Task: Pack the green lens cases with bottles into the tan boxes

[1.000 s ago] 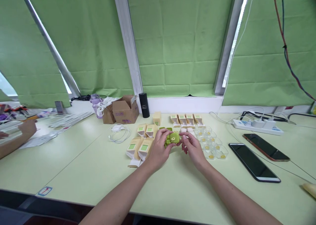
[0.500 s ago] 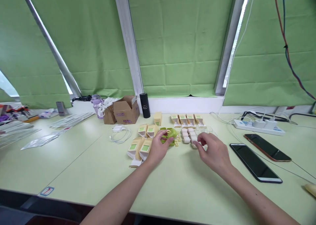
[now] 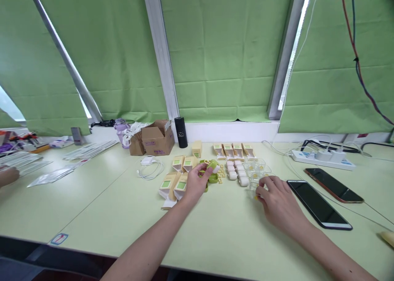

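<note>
My left hand [image 3: 194,184] is raised just above the table with its fingers pinched on a small green case [image 3: 213,166]. More green cases [image 3: 212,177] lie under it. My right hand [image 3: 277,199] rests on the table to the right, fingers curled on a small clear plastic tray [image 3: 255,192] with a yellow piece in it. Several more clear trays [image 3: 257,168] lie just beyond. A row of small white cases [image 3: 237,172] sits between my hands.
Tan cartons with green labels [image 3: 177,178] lie left of my left hand, more [image 3: 234,149] at the back. Two phones [image 3: 320,203] and a power strip [image 3: 321,157] are at the right. A brown box [image 3: 155,138], black cylinder [image 3: 181,132] and white cable [image 3: 149,168] stand behind. Another person's hand [image 3: 8,176] shows far left.
My right hand left the green case and moved right and nearer, onto the clear trays. My left hand kept the green case and lifted it slightly.
</note>
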The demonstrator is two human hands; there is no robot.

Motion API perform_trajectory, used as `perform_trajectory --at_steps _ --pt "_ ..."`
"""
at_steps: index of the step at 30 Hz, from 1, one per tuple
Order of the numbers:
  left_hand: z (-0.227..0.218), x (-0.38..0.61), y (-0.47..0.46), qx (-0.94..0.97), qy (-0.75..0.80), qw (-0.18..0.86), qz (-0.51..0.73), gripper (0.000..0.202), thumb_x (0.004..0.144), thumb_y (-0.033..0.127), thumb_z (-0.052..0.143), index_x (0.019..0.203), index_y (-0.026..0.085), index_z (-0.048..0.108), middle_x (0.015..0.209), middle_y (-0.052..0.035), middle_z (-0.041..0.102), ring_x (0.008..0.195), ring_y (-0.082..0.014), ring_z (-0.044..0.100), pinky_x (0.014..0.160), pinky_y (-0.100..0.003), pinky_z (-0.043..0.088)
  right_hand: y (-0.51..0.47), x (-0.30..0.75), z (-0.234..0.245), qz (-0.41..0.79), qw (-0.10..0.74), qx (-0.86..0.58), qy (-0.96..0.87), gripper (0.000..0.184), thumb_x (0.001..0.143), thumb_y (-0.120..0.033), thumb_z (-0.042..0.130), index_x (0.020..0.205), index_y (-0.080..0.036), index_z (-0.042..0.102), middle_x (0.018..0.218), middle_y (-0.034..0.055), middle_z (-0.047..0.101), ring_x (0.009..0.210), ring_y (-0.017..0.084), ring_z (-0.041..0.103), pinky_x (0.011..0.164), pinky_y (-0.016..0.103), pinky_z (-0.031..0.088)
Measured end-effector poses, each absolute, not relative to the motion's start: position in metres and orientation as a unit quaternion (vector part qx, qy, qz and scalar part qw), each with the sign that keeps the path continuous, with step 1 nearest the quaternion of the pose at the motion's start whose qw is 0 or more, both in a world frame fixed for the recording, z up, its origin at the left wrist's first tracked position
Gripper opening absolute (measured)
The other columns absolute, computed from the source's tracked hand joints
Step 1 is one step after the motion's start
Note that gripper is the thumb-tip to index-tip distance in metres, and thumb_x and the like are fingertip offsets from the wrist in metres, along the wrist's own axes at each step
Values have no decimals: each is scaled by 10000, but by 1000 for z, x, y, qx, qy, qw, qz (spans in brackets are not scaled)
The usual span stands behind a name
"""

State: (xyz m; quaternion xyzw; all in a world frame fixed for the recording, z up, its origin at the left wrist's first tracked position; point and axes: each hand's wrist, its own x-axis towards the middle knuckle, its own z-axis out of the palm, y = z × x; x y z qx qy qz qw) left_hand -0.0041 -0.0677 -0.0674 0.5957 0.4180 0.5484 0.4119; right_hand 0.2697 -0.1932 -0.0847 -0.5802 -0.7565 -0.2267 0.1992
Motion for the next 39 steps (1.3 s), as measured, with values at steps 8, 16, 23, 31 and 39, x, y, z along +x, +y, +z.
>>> perform_trajectory --at_steps 8,16,23,31,39 --pt "-74 -6 -63 585 410 425 556 553 766 660 864 1058 194 813 1105 -108 820 980 -253 762 883 -349 605 -174 202 -80 -168 201 -501 -825 206 839 -5 670 916 -190 715 1111 122 679 1059 301 592 847 407 479" --pt "-75 -6 -61 575 402 426 571 528 774 629 877 1065 192 819 1081 -93 823 913 -224 760 836 -317 601 -163 195 -73 78 271 -560 -779 631 801 -41 683 1393 -221 556 1385 150 653 1258 321 645 962 429 545" --pt "-74 -7 -60 564 409 421 581 527 783 621 873 1065 180 816 1107 -105 826 961 -239 762 870 -329 588 -142 197 -78 275 349 -564 -696 417 765 -106 712 1162 -224 665 1196 88 728 1141 281 685 943 414 535" --pt "-75 -9 -57 557 398 432 587 641 775 714 832 1076 149 800 1119 -131 815 1012 -256 757 896 -356 588 -108 185 -81 564 592 -358 -451 482 640 -280 927 1076 -236 725 938 19 719 883 231 697 802 425 619" --pt "-73 -8 -56 542 392 431 605 634 750 714 849 1059 162 796 1100 -112 818 1002 -248 756 882 -338 583 -115 180 -89 691 612 -236 -304 274 796 -290 891 1008 -217 734 1018 75 824 961 252 802 964 428 618"
